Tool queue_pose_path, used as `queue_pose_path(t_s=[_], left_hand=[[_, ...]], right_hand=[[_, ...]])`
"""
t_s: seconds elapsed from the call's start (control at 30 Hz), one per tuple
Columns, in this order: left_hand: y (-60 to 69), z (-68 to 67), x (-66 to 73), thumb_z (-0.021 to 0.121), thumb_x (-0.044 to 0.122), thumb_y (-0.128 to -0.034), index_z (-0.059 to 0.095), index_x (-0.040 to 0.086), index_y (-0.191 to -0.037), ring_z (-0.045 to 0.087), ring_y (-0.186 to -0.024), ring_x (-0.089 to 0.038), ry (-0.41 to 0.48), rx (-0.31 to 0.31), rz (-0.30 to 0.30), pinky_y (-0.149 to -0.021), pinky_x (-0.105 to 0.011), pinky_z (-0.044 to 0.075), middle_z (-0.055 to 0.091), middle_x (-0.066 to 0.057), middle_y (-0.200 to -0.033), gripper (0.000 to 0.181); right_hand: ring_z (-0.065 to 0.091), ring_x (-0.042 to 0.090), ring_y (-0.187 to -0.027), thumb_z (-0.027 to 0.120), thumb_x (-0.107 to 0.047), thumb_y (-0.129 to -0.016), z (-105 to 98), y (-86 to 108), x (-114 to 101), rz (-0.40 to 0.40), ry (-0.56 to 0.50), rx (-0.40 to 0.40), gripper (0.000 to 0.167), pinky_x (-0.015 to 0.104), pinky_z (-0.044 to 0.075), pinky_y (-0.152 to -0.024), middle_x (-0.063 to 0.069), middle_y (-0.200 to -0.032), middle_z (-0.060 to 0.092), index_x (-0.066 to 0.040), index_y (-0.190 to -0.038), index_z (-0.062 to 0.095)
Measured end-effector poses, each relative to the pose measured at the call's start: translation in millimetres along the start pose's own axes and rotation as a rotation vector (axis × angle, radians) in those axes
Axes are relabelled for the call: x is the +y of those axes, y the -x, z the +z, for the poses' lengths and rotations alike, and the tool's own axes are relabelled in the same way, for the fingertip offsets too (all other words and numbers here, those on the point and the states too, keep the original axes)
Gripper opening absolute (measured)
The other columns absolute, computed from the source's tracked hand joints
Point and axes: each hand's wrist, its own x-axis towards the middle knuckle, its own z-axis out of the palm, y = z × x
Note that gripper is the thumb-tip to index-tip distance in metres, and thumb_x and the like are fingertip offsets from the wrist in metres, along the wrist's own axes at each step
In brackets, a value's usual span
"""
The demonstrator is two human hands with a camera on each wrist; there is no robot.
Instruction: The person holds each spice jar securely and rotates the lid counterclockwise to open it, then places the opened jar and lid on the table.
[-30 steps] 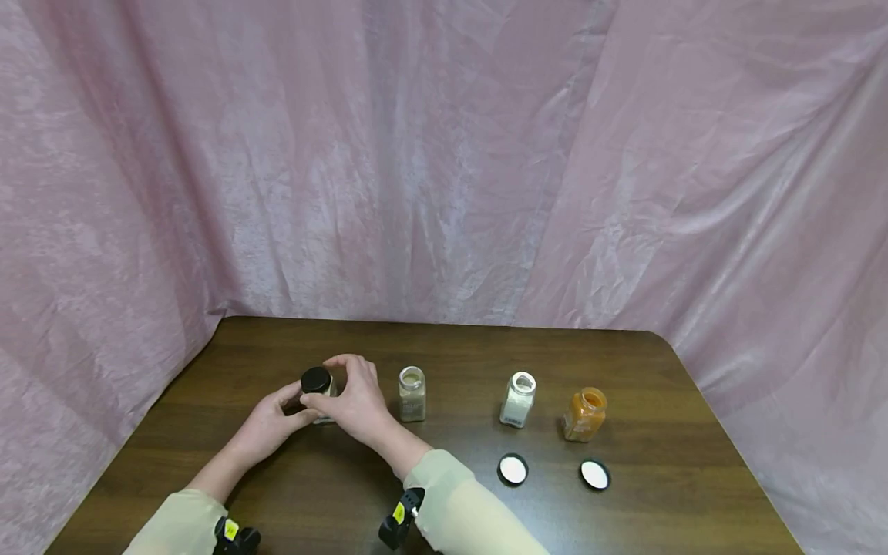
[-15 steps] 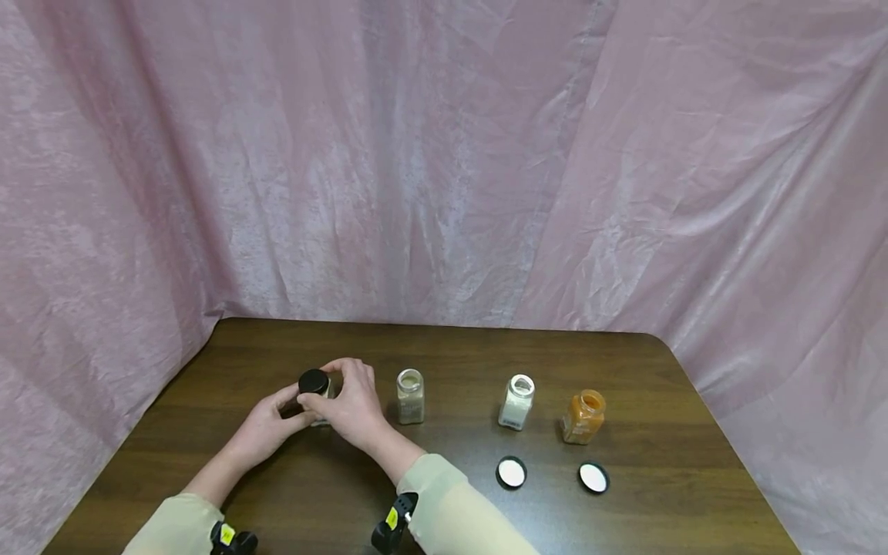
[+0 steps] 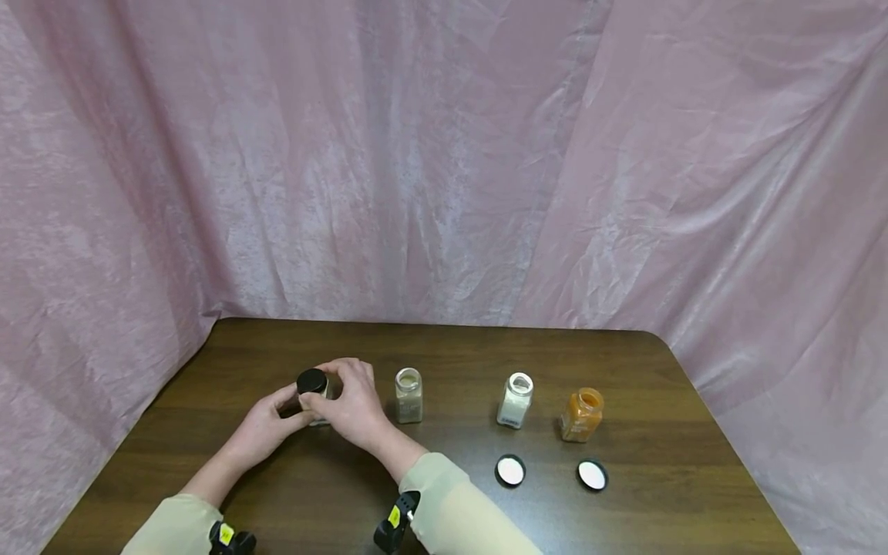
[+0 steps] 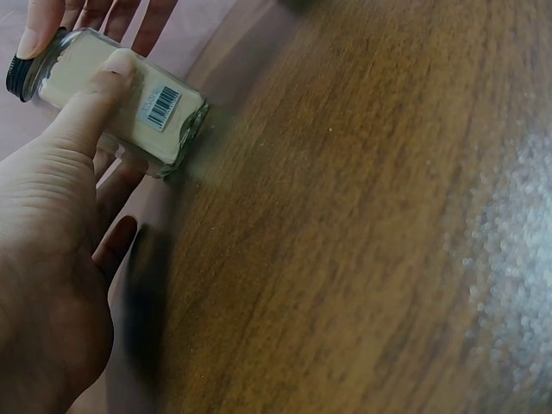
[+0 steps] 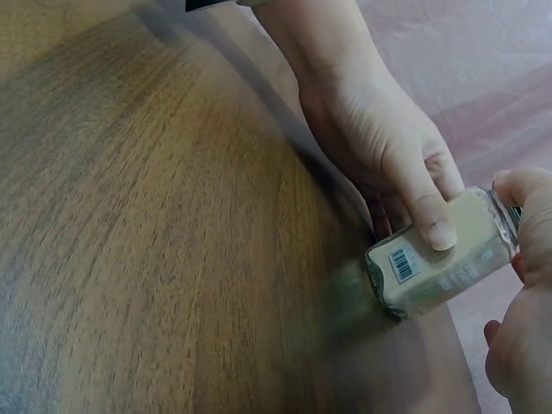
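Observation:
A square glass jar (image 4: 155, 138) of pale powder, with a barcode label, stands at the table's left and carries a black lid (image 3: 312, 380). My left hand (image 3: 267, 428) grips the jar's body, its thumb (image 4: 108, 82) lying along one face. At the top, my right hand (image 3: 356, 408) pinches the lid between thumb and fingers. In the right wrist view, the jar (image 5: 431, 285) shows its base at the tabletop, and my right hand (image 5: 526, 302) partly covers the lid. Whether the lid is loose or tight cannot be seen.
Right of my hands stand an open jar of greyish contents (image 3: 409, 397), an open jar of white contents (image 3: 516, 401) and an open jar of orange powder (image 3: 583, 416). Two upturned lids (image 3: 509, 471) lie in front. A pink curtain (image 3: 444, 162) hangs behind the table (image 3: 659, 501).
Hardly anything differs. The head view has shifted a little, and both hands stay on the jar and its lid.

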Motion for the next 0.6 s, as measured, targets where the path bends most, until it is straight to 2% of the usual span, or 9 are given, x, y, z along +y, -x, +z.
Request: queue_pose_path(t_s=[0.17, 0.4, 0.6], left_hand=[[-1.0, 0.0, 0.4, 0.075, 0.041, -0.0942, 0.057, 0.017, -0.147, 0.055, -0.127, -0.026, -0.001, -0.003, 0.002, -0.098, -0.036, 0.047, 0.062, -0.005, -0.14, 0.061], [-1.1, -0.3, 0.5, 0.074, 0.039, -0.0954, 0.054, 0.015, -0.149, 0.054, -0.128, -0.031, 0.027, -0.009, -0.001, -0.101, -0.053, 0.044, 0.06, -0.009, -0.142, 0.062], [-0.1, -0.3, 2.5, 0.075, 0.04, -0.0941, 0.054, 0.015, -0.15, 0.052, -0.131, -0.031, 0.034, -0.009, -0.007, -0.103, -0.057, 0.041, 0.059, -0.01, -0.143, 0.065]], right_hand=[[0.039, 0.01, -0.127, 0.081, -0.037, -0.088, -3.3, -0.4, -0.1, -0.001, -0.011, -0.018, 0.042, 0.028, 0.04, -0.099, -0.01, -0.128, 0.056, -0.021, -0.126, 0.071], [0.038, 0.008, -0.128, 0.077, -0.033, -0.092, -6.1, -1.0, 0.7, -0.028, 0.013, -0.046, 0.044, 0.025, 0.04, -0.1, -0.011, -0.129, 0.056, -0.021, -0.133, 0.068], [0.035, 0.012, -0.136, 0.069, -0.035, -0.099, -9.8, 0.5, 2.4, -0.078, 0.073, -0.105, 0.045, 0.029, 0.039, -0.106, -0.004, -0.139, 0.054, -0.021, -0.141, 0.062]])
